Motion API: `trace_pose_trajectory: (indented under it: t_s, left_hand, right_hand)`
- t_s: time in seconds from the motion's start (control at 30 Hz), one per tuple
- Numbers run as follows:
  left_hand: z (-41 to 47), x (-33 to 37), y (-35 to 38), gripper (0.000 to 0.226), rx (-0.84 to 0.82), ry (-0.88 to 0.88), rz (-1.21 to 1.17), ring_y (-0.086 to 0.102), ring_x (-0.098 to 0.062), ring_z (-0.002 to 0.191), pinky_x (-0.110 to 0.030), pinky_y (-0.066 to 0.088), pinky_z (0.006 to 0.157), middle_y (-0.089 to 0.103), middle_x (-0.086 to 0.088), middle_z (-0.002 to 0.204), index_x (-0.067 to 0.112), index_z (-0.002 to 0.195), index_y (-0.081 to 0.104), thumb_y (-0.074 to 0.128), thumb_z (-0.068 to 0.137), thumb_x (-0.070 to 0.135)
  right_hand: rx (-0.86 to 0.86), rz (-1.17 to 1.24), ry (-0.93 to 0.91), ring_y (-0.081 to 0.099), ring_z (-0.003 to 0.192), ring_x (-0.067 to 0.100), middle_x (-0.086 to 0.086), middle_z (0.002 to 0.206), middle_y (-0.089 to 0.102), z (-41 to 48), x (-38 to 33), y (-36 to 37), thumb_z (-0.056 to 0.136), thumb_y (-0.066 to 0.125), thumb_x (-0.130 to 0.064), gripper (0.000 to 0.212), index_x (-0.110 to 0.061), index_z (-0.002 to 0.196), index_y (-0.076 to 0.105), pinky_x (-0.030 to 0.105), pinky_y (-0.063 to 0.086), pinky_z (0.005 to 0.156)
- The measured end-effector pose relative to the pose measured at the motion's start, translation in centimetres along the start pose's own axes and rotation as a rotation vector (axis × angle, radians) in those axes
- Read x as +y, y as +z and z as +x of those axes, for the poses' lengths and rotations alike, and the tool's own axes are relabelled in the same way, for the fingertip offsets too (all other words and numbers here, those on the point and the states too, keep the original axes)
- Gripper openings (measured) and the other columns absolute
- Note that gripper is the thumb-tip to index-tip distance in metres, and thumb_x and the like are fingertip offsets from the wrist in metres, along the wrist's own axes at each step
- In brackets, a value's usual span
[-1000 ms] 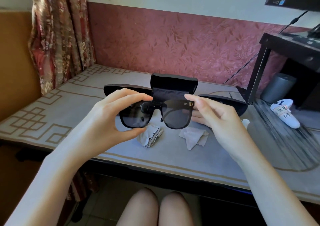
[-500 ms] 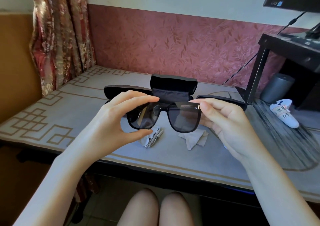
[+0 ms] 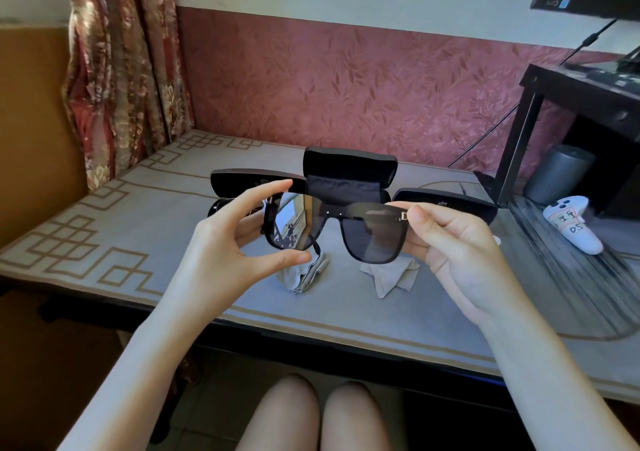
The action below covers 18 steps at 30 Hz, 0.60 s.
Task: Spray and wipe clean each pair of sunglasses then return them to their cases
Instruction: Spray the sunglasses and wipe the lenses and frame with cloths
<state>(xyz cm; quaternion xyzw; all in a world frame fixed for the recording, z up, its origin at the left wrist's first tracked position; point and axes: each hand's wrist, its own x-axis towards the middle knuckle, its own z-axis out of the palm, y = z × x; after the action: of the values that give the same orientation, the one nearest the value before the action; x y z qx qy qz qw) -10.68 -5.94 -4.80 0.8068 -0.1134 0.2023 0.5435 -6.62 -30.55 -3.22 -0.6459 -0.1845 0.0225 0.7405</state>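
Black sunglasses [image 3: 372,234] with dark square lenses hang in the air above the table, lenses facing me. My left hand [image 3: 228,243] pinches the left lens rim between thumb and forefinger. My right hand [image 3: 457,246] grips the right corner at the gold letter on the temple. Behind them an open black case [image 3: 349,173] stands with its lid up. A shut black case [image 3: 249,180] lies to its left and another black case [image 3: 446,201] to its right. Two grey cloths, one rolled [image 3: 306,276] and one spread [image 3: 389,277], lie on the table below the glasses.
The grey patterned table [image 3: 104,229] runs along a red wall. A black stand [image 3: 568,111] rises at the right, with a grey cylinder [image 3: 557,170] and a white controller [image 3: 571,222] beside it. A curtain [image 3: 121,70] hangs at the left. My knees [image 3: 311,416] show under the front edge.
Both hands have lifted the sunglasses slightly and shifted them right. The frame has turned, so the left lens now catches a bright reflection.
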Motion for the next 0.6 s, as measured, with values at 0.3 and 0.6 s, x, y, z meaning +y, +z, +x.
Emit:
trace_pose_trajectory:
  t_s: [0.3,0.6]
  left_hand:
    - [0.01,-0.73,0.18,0.076,0.009,0.001,-0.130,0.056,0.000,0.119,-0.027,0.045,0.103,0.061,0.016,0.125,0.033,0.122,0.059,0.092,0.054,0.030]
    - [0.06,-0.78,0.09,0.071,0.012,-0.009,-0.135,0.060,-0.005,0.116,-0.027,0.047,0.101,0.061,0.011,0.125,0.034,0.117,0.060,0.090,0.053,0.029]
  right_hand:
    - [0.029,-0.088,-0.034,0.072,0.096,0.027,0.012,0.102,0.076,-0.08,-0.43,0.35,0.076,0.064,-0.038,0.039,-0.012,0.102,0.075,0.041,0.055,0.091]
    - [0.033,-0.121,-0.027,0.073,0.094,0.023,0.007,0.102,0.076,0.14,-0.60,0.51,0.085,0.054,-0.038,0.036,-0.014,0.105,0.072,0.034,0.057,0.085]
